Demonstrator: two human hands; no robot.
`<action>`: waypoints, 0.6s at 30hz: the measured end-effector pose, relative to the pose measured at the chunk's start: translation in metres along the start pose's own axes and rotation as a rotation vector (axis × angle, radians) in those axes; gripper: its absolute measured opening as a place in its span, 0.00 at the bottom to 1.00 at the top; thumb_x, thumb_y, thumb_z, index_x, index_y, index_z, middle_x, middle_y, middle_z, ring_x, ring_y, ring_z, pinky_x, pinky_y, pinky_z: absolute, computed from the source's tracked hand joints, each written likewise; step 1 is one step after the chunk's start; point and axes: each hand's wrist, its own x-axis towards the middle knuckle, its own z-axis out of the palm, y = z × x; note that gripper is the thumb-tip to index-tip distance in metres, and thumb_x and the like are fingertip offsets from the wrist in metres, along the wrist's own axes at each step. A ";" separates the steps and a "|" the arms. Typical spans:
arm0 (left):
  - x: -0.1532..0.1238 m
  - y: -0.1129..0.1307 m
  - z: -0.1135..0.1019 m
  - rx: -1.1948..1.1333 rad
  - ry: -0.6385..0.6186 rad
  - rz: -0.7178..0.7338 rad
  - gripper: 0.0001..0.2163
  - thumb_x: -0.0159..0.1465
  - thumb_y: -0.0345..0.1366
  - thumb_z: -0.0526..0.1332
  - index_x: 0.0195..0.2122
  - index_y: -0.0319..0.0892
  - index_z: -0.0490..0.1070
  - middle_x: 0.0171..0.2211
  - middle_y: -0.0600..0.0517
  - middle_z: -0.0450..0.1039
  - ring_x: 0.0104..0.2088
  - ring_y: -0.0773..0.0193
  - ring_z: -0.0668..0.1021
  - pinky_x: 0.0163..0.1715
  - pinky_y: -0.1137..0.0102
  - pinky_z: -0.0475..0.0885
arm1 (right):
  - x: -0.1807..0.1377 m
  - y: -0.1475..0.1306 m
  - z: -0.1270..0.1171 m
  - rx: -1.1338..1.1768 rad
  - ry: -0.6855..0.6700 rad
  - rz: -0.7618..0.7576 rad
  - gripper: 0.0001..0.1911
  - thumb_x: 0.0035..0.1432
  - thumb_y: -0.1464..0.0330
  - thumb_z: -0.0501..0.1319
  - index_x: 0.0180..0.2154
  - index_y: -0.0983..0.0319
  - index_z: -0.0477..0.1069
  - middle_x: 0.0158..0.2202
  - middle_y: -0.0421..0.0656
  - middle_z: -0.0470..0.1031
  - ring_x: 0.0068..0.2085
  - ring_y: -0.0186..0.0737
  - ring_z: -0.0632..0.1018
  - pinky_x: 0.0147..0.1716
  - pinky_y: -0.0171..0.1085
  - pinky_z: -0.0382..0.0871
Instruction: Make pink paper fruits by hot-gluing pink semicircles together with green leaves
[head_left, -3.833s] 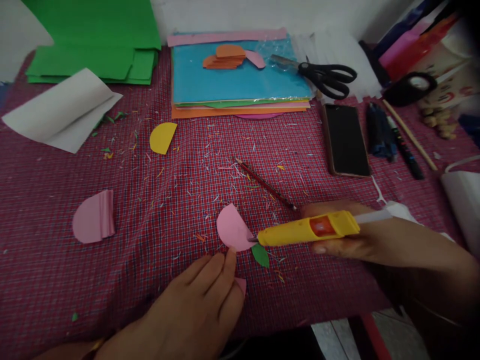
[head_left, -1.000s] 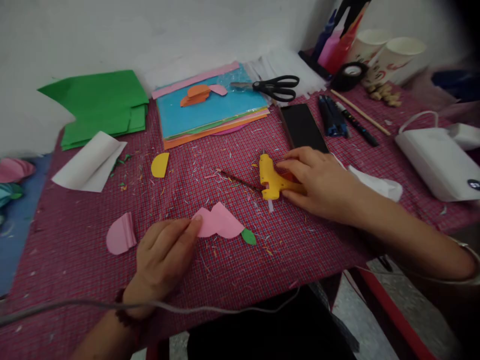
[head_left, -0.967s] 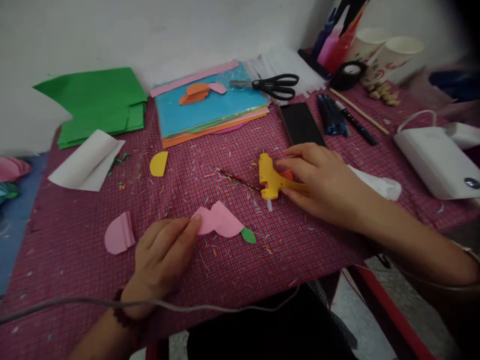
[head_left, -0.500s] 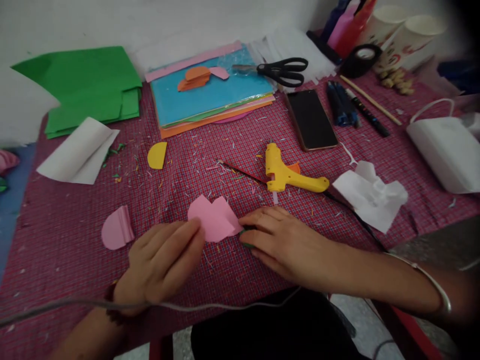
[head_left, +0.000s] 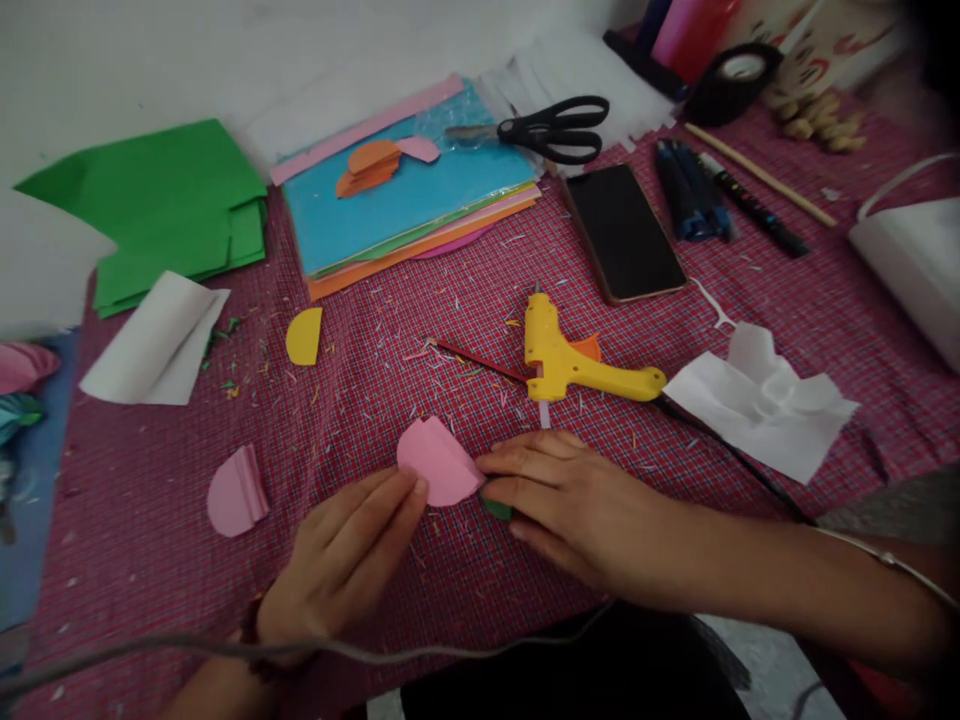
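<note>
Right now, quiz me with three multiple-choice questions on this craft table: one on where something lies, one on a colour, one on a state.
1. Where does the glue gun lie?
A. In the right hand
B. On the cloth, beyond both hands
C. On the paper stack

2. What colour is the lone half-circle near the white sheet?
A. Yellow
B. Blue
C. Black

3. How is the pink piece held?
A. It lies untouched
B. The right hand alone lifts it high
C. The left hand and right hand touch it from either side

Answers: 1 B, the gun rests on the checked cloth with no hand on it. 2 A, it is plainly yellow. 3 C, fingertips of both hands meet its edges.
</note>
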 end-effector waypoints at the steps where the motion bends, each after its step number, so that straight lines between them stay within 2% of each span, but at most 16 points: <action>1: 0.001 0.002 -0.001 -0.007 -0.011 -0.009 0.14 0.67 0.24 0.52 0.50 0.36 0.71 0.46 0.46 0.75 0.50 0.59 0.76 0.47 0.66 0.78 | 0.000 -0.001 -0.001 0.025 0.006 0.016 0.13 0.62 0.72 0.55 0.48 0.62 0.70 0.54 0.44 0.72 0.55 0.44 0.69 0.57 0.46 0.61; 4: 0.001 0.007 -0.002 -0.022 -0.044 -0.022 0.13 0.66 0.22 0.52 0.49 0.35 0.71 0.46 0.45 0.75 0.51 0.59 0.76 0.48 0.67 0.76 | 0.000 -0.004 -0.005 0.132 0.030 0.073 0.11 0.61 0.74 0.54 0.45 0.62 0.69 0.54 0.45 0.72 0.55 0.41 0.70 0.57 0.44 0.61; 8: -0.001 0.008 0.003 -0.033 -0.051 -0.032 0.12 0.65 0.23 0.55 0.48 0.35 0.72 0.44 0.46 0.75 0.49 0.59 0.77 0.48 0.67 0.76 | 0.000 -0.008 -0.010 0.234 0.061 0.136 0.11 0.58 0.77 0.54 0.42 0.61 0.65 0.59 0.47 0.68 0.62 0.41 0.64 0.60 0.45 0.58; 13: 0.001 0.005 0.010 -0.046 -0.027 -0.005 0.09 0.63 0.24 0.59 0.45 0.32 0.73 0.42 0.45 0.75 0.47 0.59 0.77 0.47 0.67 0.76 | 0.004 -0.007 -0.011 0.249 0.006 0.150 0.11 0.56 0.78 0.53 0.41 0.60 0.62 0.60 0.47 0.66 0.65 0.41 0.60 0.62 0.47 0.54; 18: 0.005 0.004 0.011 -0.049 -0.021 -0.007 0.08 0.64 0.23 0.58 0.43 0.31 0.73 0.42 0.44 0.75 0.47 0.57 0.76 0.46 0.65 0.77 | 0.005 -0.006 -0.012 0.253 -0.015 0.138 0.12 0.56 0.78 0.53 0.41 0.60 0.63 0.61 0.47 0.65 0.65 0.39 0.59 0.63 0.45 0.53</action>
